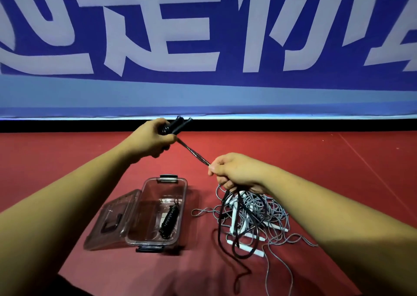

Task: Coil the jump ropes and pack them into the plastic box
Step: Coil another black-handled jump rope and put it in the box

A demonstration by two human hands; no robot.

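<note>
My left hand (153, 141) grips the two black handles (178, 124) of a black jump rope, raised above the floor. The doubled black cord (194, 154) runs taut down to my right hand (234, 171), which holds it in a fist; loose black loops (239, 228) hang below that hand. A clear plastic box (180, 207) stands open on the red floor under my left arm, its lid (108, 221) hinged to the left. One coiled black rope (170, 219) lies inside it. A tangle of grey ropes with white handles (266, 214) lies on the floor to the box's right.
The red floor (338, 160) stretches out on all sides. A blue banner with large white characters (203, 47) stands along the far edge behind a black strip. Grey cord ends (277, 266) trail toward me from the pile.
</note>
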